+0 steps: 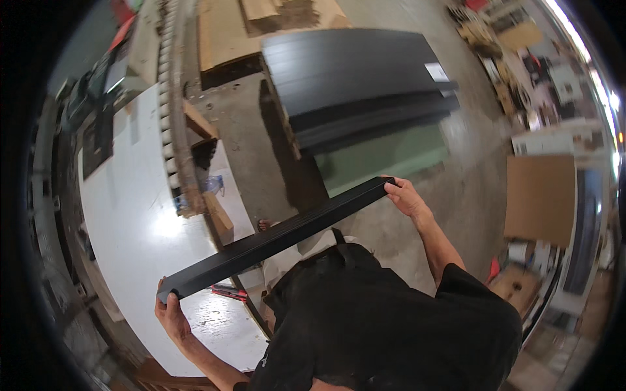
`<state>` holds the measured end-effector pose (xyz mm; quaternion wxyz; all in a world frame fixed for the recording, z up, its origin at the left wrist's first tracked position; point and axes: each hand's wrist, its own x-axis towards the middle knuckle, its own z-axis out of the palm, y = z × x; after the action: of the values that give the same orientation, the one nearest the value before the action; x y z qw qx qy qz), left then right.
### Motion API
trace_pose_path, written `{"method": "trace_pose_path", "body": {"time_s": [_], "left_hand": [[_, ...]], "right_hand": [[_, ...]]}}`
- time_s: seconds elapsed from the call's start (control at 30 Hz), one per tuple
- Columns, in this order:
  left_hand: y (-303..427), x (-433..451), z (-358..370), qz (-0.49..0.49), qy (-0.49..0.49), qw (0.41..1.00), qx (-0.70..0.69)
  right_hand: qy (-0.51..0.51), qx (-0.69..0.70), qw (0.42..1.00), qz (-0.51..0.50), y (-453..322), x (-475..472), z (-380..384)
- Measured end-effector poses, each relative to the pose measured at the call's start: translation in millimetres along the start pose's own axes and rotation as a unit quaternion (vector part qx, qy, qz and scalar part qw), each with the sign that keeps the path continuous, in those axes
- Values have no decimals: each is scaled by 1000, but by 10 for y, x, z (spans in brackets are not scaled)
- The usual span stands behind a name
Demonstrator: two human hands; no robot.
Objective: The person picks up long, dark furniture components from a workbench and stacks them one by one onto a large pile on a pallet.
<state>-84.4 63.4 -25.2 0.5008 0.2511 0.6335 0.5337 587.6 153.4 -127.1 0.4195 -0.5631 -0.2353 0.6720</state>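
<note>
A long black board [274,242] with straight edges spans the space in front of my body, held up by both hands. My left hand [171,315] grips its near-left end, thumb on the front face, above the white worktable [132,234]. At the far-right end, my right hand [403,195] has its thumb on the front face and fingers behind. The board slants up to the right in the picture. Beyond it stands a stack of black panels [352,73] with a white label, on a greenish sheet [381,161]. The fingers behind the board are partly hidden.
A roller conveyor [171,107] runs along the worktable's edge. A red and black tool [229,292] lies on the table below the board. Wooden boards [222,36] lie ahead; a brown cardboard sheet [538,200] stands at the right. Concrete floor [239,115] shows between the stacks.
</note>
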Motion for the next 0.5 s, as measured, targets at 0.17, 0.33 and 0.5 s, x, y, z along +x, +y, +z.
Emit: {"method": "trace_pose_path", "body": {"time_s": [0.17,0.33,0.5], "left_hand": [[-276,-181,1101,-44,-87,994,48],[-887,-643,2230,-90,-187,974,88],[-1758,-1255,3076,-145,-227,955,126]], "right_hand": [[126,-22,992,9,441,-1169,-1096],[203,60,977,-35,991,-2343,-2378],[305,65,950,5,1216,-3498,-3481]]}}
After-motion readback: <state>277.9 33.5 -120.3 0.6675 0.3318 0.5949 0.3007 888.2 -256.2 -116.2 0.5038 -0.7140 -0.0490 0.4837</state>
